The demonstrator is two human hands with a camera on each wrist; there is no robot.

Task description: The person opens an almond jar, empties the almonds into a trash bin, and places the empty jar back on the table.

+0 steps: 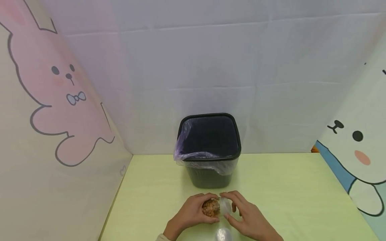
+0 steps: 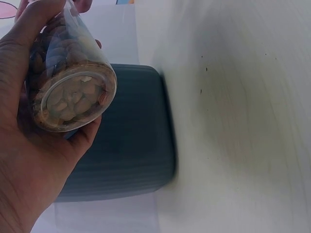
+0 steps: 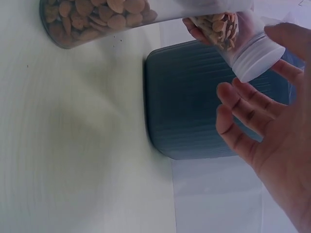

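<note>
My left hand [image 1: 193, 211] grips a clear plastic jar [image 1: 210, 208] of brown nuts that look like almonds. The jar lies tilted, its base turned left and its white screw lid [image 1: 225, 206] to the right. In the left wrist view the round base [image 2: 75, 97] shows nuts pressed against it. Thumb and index finger of my right hand [image 1: 248, 217] pinch the lid's edge, while the other fingers curl loosely beside it, as the right wrist view shows with the lid [image 3: 257, 60]. A second clear jar [image 3: 97, 19], partly filled with similar nuts, stands close to the hands.
A dark bin [image 1: 212, 177] lined with a thin translucent purplish bag [image 1: 197, 155] stands just beyond the hands on the pale yellow-green table [image 1: 286, 187]. A white cloth [image 1: 193, 60] hangs behind it. Printed side panels with a rabbit [image 1: 69, 117] and a bear [image 1: 346, 150] flank the table.
</note>
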